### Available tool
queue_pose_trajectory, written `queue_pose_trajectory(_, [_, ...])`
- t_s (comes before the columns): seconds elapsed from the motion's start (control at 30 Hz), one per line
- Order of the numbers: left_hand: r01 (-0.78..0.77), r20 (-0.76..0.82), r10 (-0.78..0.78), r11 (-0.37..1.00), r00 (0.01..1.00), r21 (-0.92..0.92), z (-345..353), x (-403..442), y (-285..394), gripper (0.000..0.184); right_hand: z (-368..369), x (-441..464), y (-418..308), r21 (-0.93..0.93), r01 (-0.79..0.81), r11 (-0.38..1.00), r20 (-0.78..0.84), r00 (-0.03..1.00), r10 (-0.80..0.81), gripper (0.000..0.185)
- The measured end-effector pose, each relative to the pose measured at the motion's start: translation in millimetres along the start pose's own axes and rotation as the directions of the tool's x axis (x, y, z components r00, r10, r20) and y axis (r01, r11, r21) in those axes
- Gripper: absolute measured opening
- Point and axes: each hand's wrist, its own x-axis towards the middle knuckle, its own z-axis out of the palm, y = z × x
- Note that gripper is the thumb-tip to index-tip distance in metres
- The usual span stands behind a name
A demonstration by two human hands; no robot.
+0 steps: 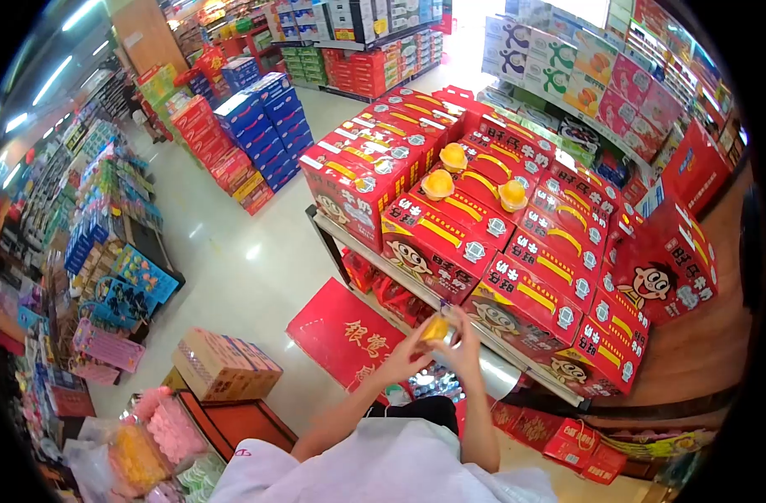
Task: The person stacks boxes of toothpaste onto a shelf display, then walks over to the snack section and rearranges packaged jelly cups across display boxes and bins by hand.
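Note:
Both my hands are raised before me, with a small cup of yellow filling (436, 328) between their fingers. My left hand (406, 355) grips it from the left, and my right hand (463, 345) closes around its right side. Beyond them, a rack holds red milk cartons (433, 243) with yellow handles and a cartoon face. Three similar clear cups with yellow contents rest on top of the cartons: a rear cup (454, 157), a left cup (438, 184) and a right cup (513, 195).
A metal rack edge (483, 356) runs just past my hands. A red printed box (341, 331) lies low to the left, near a brown carton (224, 365). Blue boxes (266, 126) are stacked across the aisle floor (232, 251). Wrapped pink goods (178, 427) sit at lower left.

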Motion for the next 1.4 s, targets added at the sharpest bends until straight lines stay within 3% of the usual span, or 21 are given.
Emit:
queue_pose_trajectory(0.1, [0.018, -0.081, -0.026, 0.994, 0.996, -0.108, -4.5, -29.5, -10.0, 0.070, 25.0, -31.1, -4.4, 0.112, -0.095, 0.989, 0.097, 0.992, 0.084, 0.076])
queue_pose_trajectory(0.2, [-0.010, -0.149, 0.012, 1.000, 0.989, 0.012, -16.8, -37.8, -23.3, 0.065, 29.0, -31.9, -9.5, 0.075, -0.032, 0.997, 0.198, 0.980, 0.017, 0.080])
queue_pose_trajectory(0.27, [-0.195, -0.291, 0.202, 0.979, 0.935, 0.055, -5.4, -54.3, -25.9, 0.059, 29.4, -28.4, -26.5, -0.066, 0.021, 0.998, 0.299, 0.954, 0.000, 0.082])
queue_pose_trajectory(0.3, [-0.205, -0.302, 0.206, 0.978, 0.931, 0.035, -6.6, -51.4, -30.1, 0.057, 31.9, -27.2, -20.7, -0.078, 0.091, 0.993, 0.286, 0.956, -0.065, 0.083])
queue_pose_trajectory(0.4, [-0.102, -0.400, 0.114, 0.994, 0.910, 0.051, -13.0, -69.9, -12.3, 0.068, 41.3, -25.1, -49.8, -0.052, 0.083, 0.995, 0.364, 0.930, -0.059, 0.080])
queue_pose_trajectory(0.43, [-0.097, -0.397, 0.109, 0.994, 0.911, 0.052, -15.8, -77.7, -12.1, 0.068, 45.9, -27.0, -55.8, -0.056, 0.146, 0.988, 0.375, 0.920, -0.114, 0.078])
queue_pose_trajectory(0.53, [-0.164, -0.512, 0.215, 0.976, 0.831, 0.144, -25.0, -104.4, -3.6, 0.080, 63.9, -41.2, -68.2, -0.008, 0.125, 0.992, 0.450, 0.886, -0.108, 0.076])
queue_pose_trajectory(0.57, [-0.209, -0.537, 0.204, 0.977, 0.819, 0.053, -30.5, -122.7, 1.6, 0.085, 79.4, -52.4, -67.2, 0.121, 0.047, 0.991, 0.529, 0.842, -0.105, 0.071])
queue_pose_trajectory(0.6, [-0.246, -0.525, 0.181, 0.968, 0.832, -0.057, -28.2, -129.8, 6.7, 0.090, 81.9, -57.9, -70.5, 0.121, 0.048, 0.992, 0.528, 0.842, -0.105, 0.071])
queue_pose_trajectory(0.67, [-0.227, -0.592, 0.140, 0.971, 0.794, -0.074, -28.0, -159.4, 12.6, 0.088, 97.0, -67.8, -84.2, 0.145, 0.024, 0.989, 0.536, 0.838, -0.099, 0.067])
queue_pose_trajectory(0.73, [-0.104, -0.586, -0.006, 0.983, 0.811, -0.153, -22.4, -190.5, 32.4, 0.079, 107.6, -80.0, -89.2, 0.095, 0.013, 0.995, 0.632, 0.772, -0.070, 0.063])
queue_pose_trajectory(0.8, [-0.107, -0.647, -0.034, 0.978, 0.762, -0.177, -4.2, -213.2, 65.6, 0.074, 115.5, -95.0, -101.8, 0.210, -0.058, 0.976, 0.711, 0.695, -0.111, 0.061])
queue_pose_trajectory(0.87, [-0.035, -0.750, 0.075, 0.997, 0.657, 0.069, 12.1, -233.0, 92.5, 0.074, 114.9, -110.0, -124.5, 0.192, -0.098, 0.976, 0.775, 0.626, -0.089, 0.059])
queue_pose_trajectory(0.93, [0.001, -0.799, 0.107, 0.991, 0.591, 0.134, 17.1, -250.7, 102.1, 0.072, 122.9, -123.0, -139.2, 0.401, -0.161, 0.902, 0.745, 0.630, -0.218, 0.059])
queue_pose_trajectory(1.0, [0.020, -0.805, 0.192, 0.969, 0.561, 0.246, 23.4, -270.9, 101.7, 0.073, 127.8, -131.7, -141.5, 0.352, -0.203, 0.914, 0.808, 0.558, -0.187, 0.058])
queue_pose_trajectory(1.23, [-0.145, -0.862, 0.346, 0.938, 0.369, 0.315, 42.5, -324.5, 103.6, 0.072, 154.5, -167.2, -168.0, 0.439, -0.029, 0.898, 0.829, 0.398, -0.393, 0.057])
queue_pose_trajectory(1.33, [-0.170, -0.882, 0.363, 0.930, 0.301, 0.325, 53.7, -349.4, 99.8, 0.070, 164.5, -191.1, -174.5, 0.475, -0.095, 0.875, 0.845, 0.327, -0.423, 0.058])
queue_pose_trajectory(1.4, [-0.140, -0.886, 0.388, 0.921, 0.253, 0.363, 58.2, -368.5, 98.5, 0.070, 170.4, -205.0, -177.3, 0.440, -0.275, 0.855, 0.886, 0.286, -0.364, 0.061])
